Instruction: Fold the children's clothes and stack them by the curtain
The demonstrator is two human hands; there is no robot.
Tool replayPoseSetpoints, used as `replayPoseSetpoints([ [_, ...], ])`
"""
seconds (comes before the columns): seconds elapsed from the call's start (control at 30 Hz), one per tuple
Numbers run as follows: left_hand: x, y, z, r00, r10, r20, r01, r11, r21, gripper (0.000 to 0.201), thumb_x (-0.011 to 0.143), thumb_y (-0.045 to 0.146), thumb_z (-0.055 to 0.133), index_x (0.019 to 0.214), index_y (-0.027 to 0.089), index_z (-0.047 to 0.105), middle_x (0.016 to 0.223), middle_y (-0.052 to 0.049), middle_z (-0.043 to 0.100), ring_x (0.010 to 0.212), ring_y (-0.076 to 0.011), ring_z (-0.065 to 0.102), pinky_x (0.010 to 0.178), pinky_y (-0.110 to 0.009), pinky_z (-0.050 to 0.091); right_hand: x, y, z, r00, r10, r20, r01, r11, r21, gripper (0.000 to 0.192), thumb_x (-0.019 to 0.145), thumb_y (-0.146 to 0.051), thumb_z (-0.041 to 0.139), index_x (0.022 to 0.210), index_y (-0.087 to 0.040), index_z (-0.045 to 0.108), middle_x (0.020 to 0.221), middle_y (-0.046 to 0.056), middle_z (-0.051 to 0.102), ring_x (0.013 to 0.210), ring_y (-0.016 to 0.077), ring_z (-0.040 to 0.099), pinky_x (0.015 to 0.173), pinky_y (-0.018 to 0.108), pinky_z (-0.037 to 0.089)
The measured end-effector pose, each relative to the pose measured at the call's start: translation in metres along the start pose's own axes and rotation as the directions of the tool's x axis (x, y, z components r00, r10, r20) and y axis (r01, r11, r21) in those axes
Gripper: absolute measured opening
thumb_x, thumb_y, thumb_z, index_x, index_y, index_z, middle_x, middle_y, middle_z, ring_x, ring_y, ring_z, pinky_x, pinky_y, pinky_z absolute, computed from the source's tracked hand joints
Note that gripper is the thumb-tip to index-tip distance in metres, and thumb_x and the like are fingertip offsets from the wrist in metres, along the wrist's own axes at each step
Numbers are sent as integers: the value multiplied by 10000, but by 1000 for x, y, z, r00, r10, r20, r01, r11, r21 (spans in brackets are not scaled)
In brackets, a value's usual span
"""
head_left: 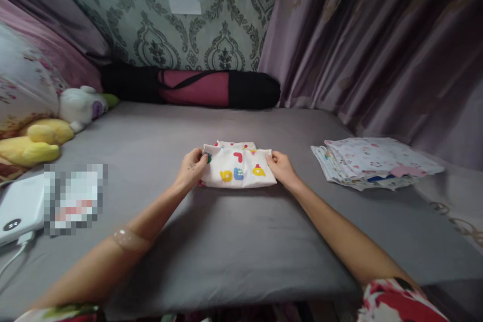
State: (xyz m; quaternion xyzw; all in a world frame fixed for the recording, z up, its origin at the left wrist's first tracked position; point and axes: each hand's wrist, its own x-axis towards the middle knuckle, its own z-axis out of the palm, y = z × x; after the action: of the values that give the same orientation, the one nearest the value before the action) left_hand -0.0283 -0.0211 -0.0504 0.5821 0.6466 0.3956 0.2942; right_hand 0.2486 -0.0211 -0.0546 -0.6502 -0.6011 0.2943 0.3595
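We see one folded cloth [237,167] lying near the middle of the bed [226,241], a soft white square of thin fabric printed with small bright shapes in yellow, red, blue and green. A second layer of it peeks out along its far edge. Our left hand [192,167] grips the cloth's left edge, fingers [203,157] curled over it and pinching the fabric. Our right hand [281,167] does the same at the cloth's right edge, its fingers closed on the hem. Both forearms are bare, and a clear round patch [130,239] sits on the left one, nearer to us than the cloth.

The bed is covered in a smooth, flat grey sheet with few wrinkles. To the right of the cloth, well apart, lies one stack of cloths [373,163], thin and flat, pale with tiny pink and blue prints; we cannot count the layers. Beyond the cloth, against the patterned wall [196,20], rests one long roll [192,88], pink in a black sleeve with a strap. Far left of the cloth sit two plush toys, one white [81,105] and one yellow [35,143], both fuzzy and rounded. Nearer us on that side lies one smooth white power bank [20,209] with a cable. Glossy mauve curtains [377,40] hang in folds beyond the stack.
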Motion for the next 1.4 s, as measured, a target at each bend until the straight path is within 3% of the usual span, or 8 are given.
replayPoseSetpoints([
  [0.17, 24, -1, 16, 999, 14, -31, -4, 952, 308, 189, 908, 236, 414, 751, 198, 512, 734, -28, 596, 702, -174, 538, 612, -263, 343, 21, -9, 12, 998, 61, -24, -66, 904, -423, 242, 948, -270, 410, 966, -163, 627, 939, 99, 715, 860, 221, 660, 717, 280, 457],
  [0.43, 35, -2, 28, 1000, -1, 9, -4, 853, 522, 216, 994, 284, 316, 1002, 200, 514, 953, -106, 679, 862, -222, 625, 676, -284, 373, 31, -15, 13, 997, 70, 26, -37, 759, -650, 348, 1016, -347, 257, 1159, -174, 523, 1044, 154, 689, 972, 281, 668, 758, 335, 455],
  [0.67, 39, -10, 35, 1000, 7, 26, -22, 777, 629, 256, 994, 308, 268, 1077, 177, 471, 997, -164, 687, 883, -281, 661, 679, -326, 408, 32, -19, 18, 994, 93, 50, -33, 723, -690, 344, 1027, -312, 227, 1188, -149, 484, 1071, 190, 683, 1020, 286, 666, 819, 360, 459],
  [0.83, 40, -4, 32, 998, -17, 66, -31, 745, 666, 207, 975, 288, 326, 1103, 178, 447, 982, -167, 687, 902, -293, 669, 712, -337, 445, 37, -20, 22, 993, 112, 33, -57, 711, -701, 355, 1032, -332, 224, 1199, -147, 476, 1083, 200, 681, 1042, 276, 662, 854, 363, 457],
  [1.1, 40, 3, 36, 996, -79, 38, 32, 732, 680, 289, 971, 244, 284, 1135, 117, 485, 1031, -229, 669, 963, -334, 665, 787, -410, 479, 41, -20, 29, 992, 118, -42, -113, 701, -704, 323, 1007, -337, 348, 1140, -117, 542, 1072, 216, 683, 1025, 288, 669, 864, 380, 465],
  [1.27, 41, 3, 37, 998, -68, -9, 57, 748, 661, 332, 965, 298, 307, 1124, 99, 520, 1029, -249, 669, 968, -353, 661, 791, -414, 473, 44, -18, 28, 990, 126, -57, -133, 755, -642, 339, 991, -361, 392, 1154, -116, 560, 1082, 213, 682, 1046, 288, 657, 867, 372, 461],
  [1.4, 39, 4, 27, 993, -114, -36, 116, 840, 530, 351, 940, 396, 413, 1122, 117, 525, 1063, -230, 672, 1007, -322, 648, 789, -363, 468, 48, -7, 13, 987, 157, -22, -148, 865, -480, 394, 984, -431, 390, 1169, -138, 578, 1130, 172, 680, 1045, 240, 649, 845, 316, 469],
])
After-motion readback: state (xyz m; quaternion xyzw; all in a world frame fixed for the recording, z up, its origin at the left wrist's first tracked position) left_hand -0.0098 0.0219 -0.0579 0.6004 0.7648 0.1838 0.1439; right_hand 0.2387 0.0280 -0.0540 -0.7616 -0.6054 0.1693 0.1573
